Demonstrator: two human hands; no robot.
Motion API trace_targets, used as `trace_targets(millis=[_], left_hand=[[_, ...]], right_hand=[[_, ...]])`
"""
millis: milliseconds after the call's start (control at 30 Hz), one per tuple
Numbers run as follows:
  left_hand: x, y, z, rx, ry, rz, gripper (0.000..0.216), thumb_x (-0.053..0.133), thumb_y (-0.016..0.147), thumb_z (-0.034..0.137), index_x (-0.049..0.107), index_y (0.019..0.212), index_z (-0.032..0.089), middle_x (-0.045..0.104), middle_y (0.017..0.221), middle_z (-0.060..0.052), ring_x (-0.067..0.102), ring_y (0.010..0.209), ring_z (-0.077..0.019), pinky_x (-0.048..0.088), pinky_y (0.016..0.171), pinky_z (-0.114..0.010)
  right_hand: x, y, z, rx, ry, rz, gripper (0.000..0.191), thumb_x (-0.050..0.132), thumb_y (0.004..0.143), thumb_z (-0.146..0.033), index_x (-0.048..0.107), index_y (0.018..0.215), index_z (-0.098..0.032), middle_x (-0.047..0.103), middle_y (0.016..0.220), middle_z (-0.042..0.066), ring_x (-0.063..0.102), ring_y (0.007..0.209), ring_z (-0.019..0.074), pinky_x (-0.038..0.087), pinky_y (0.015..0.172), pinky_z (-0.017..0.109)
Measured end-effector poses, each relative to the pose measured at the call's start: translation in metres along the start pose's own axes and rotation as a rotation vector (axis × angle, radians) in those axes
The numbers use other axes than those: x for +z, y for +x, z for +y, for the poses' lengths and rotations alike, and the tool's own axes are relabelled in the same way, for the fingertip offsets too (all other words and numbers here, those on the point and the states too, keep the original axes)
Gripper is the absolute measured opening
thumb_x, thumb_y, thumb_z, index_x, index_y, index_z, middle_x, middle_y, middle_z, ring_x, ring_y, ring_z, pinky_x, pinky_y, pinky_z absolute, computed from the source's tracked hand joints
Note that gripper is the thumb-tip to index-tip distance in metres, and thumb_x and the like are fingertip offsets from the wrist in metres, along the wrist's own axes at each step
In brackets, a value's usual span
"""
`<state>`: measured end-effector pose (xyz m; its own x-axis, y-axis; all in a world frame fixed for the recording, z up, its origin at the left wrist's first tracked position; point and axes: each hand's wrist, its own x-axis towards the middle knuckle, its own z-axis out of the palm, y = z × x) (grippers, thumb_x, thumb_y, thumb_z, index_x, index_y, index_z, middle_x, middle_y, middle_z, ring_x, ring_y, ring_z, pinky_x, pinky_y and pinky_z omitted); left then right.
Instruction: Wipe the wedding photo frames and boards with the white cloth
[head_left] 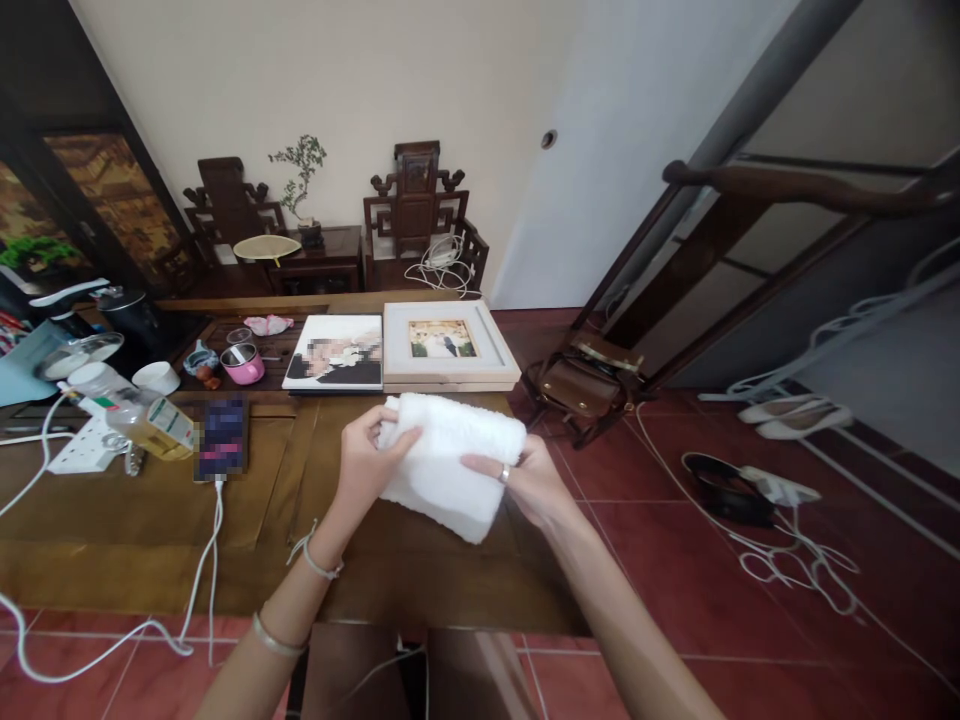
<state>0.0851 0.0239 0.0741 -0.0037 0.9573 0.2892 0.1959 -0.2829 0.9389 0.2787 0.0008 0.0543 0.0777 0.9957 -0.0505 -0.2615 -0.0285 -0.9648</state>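
A folded white towel is held above the wooden table near its right end. My left hand grips the towel's upper left corner with fingers curled round it. My right hand, with a ring on one finger, clasps the towel's right edge from the side. Just beyond the towel lie a framed photo and a photo print flat on the table.
At the table's left stand a pink cup, a plastic bottle, a phone with a white cable, a power strip and a kettle. A brown bag, shoes and cables lie on the red tile floor to the right. Carved chairs line the far wall.
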Motion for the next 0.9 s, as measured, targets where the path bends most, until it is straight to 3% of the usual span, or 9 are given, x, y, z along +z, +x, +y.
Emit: trace_targets(millis=[133, 267, 333, 433, 533, 633, 767, 833, 900], left_hand=[[0.000, 0.003, 0.008, 0.043, -0.173, -0.064, 0.020, 0.073, 0.065, 0.024, 0.055, 0.064, 0.015, 0.058, 0.082, -0.002, 0.055, 0.079, -0.0136, 0.043, 0.070, -0.023], [-0.001, 0.009, 0.013, -0.187, -0.386, -0.148, 0.025, 0.075, 0.064, 0.030, 0.056, 0.068, 0.015, 0.060, 0.075, -0.002, 0.057, 0.069, -0.0129, 0.045, 0.063, -0.024], [0.001, 0.015, 0.012, -0.220, -0.414, -0.063, 0.031, 0.078, 0.060, 0.030, 0.052, 0.066, 0.015, 0.057, 0.067, 0.001, 0.055, 0.062, -0.0109, 0.045, 0.058, -0.022], [0.004, 0.024, 0.009, -0.169, -0.469, 0.071, 0.042, 0.082, 0.053, 0.024, 0.043, 0.067, 0.018, 0.054, 0.067, 0.004, 0.056, 0.060, -0.0086, 0.046, 0.058, -0.021], [0.005, 0.031, 0.010, -0.130, -0.526, 0.124, 0.048, 0.081, 0.050, 0.018, 0.039, 0.073, 0.019, 0.057, 0.089, 0.001, 0.061, 0.070, -0.0094, 0.050, 0.069, -0.025], [-0.001, 0.037, 0.008, -0.074, -0.528, 0.177, 0.045, 0.078, 0.053, 0.017, 0.039, 0.077, 0.020, 0.053, 0.106, -0.002, 0.065, 0.087, -0.0153, 0.050, 0.080, -0.030], [-0.033, 0.061, -0.013, 0.051, -0.274, 0.198, 0.031, 0.071, 0.063, 0.022, 0.044, 0.079, 0.020, 0.053, 0.106, -0.005, 0.061, 0.104, -0.0224, 0.048, 0.085, -0.033], [-0.057, 0.079, -0.031, 0.033, 0.033, 0.227, 0.027, 0.069, 0.064, 0.024, 0.049, 0.081, 0.019, 0.055, 0.103, -0.006, 0.060, 0.102, -0.0236, 0.049, 0.082, -0.035], [-0.080, 0.097, -0.046, 0.021, 0.365, 0.274, 0.025, 0.066, 0.067, 0.027, 0.053, 0.086, 0.019, 0.055, 0.105, -0.009, 0.055, 0.106, -0.0249, 0.045, 0.089, -0.040]], right_hand=[[0.000, 0.002, -0.003, -0.066, -0.141, 0.049, 0.038, 0.087, 0.044, -0.026, 0.070, 0.076, -0.014, 0.072, 0.082, 0.006, 0.064, 0.068, 0.0220, 0.054, 0.060, 0.034], [-0.002, 0.004, -0.008, -0.152, -0.274, -0.013, 0.040, 0.085, 0.048, -0.026, 0.069, 0.082, -0.014, 0.072, 0.084, 0.006, 0.064, 0.072, 0.0216, 0.053, 0.062, 0.032], [-0.003, 0.007, -0.010, -0.170, -0.269, -0.068, 0.041, 0.083, 0.050, -0.026, 0.069, 0.087, -0.015, 0.071, 0.088, 0.005, 0.063, 0.075, 0.0209, 0.053, 0.065, 0.031], [-0.003, 0.011, -0.010, -0.139, -0.206, -0.093, 0.030, 0.081, 0.052, -0.026, 0.068, 0.077, -0.015, 0.070, 0.078, 0.002, 0.062, 0.066, 0.0180, 0.051, 0.059, 0.028], [-0.001, 0.014, -0.009, -0.076, -0.091, -0.047, 0.024, 0.080, 0.051, -0.026, 0.066, 0.067, -0.015, 0.069, 0.069, 0.000, 0.061, 0.060, 0.0171, 0.048, 0.056, 0.027], [0.000, 0.014, -0.010, 0.010, 0.035, 0.017, 0.030, 0.080, 0.049, -0.025, 0.068, 0.074, -0.015, 0.071, 0.075, 0.002, 0.064, 0.066, 0.0205, 0.050, 0.061, 0.030], [-0.017, 0.006, -0.021, 0.013, 0.022, 0.128, 0.040, 0.082, 0.048, -0.030, 0.068, 0.082, -0.016, 0.073, 0.087, 0.006, 0.067, 0.074, 0.0241, 0.054, 0.067, 0.037], [-0.033, -0.003, -0.031, -0.106, -0.171, 0.216, 0.046, 0.083, 0.048, -0.033, 0.067, 0.088, -0.015, 0.072, 0.094, 0.009, 0.067, 0.079, 0.0275, 0.055, 0.068, 0.040], [-0.050, -0.015, -0.040, -0.321, -0.503, 0.328, 0.046, 0.083, 0.050, -0.033, 0.068, 0.089, -0.014, 0.071, 0.097, 0.011, 0.066, 0.085, 0.0314, 0.056, 0.071, 0.042]])
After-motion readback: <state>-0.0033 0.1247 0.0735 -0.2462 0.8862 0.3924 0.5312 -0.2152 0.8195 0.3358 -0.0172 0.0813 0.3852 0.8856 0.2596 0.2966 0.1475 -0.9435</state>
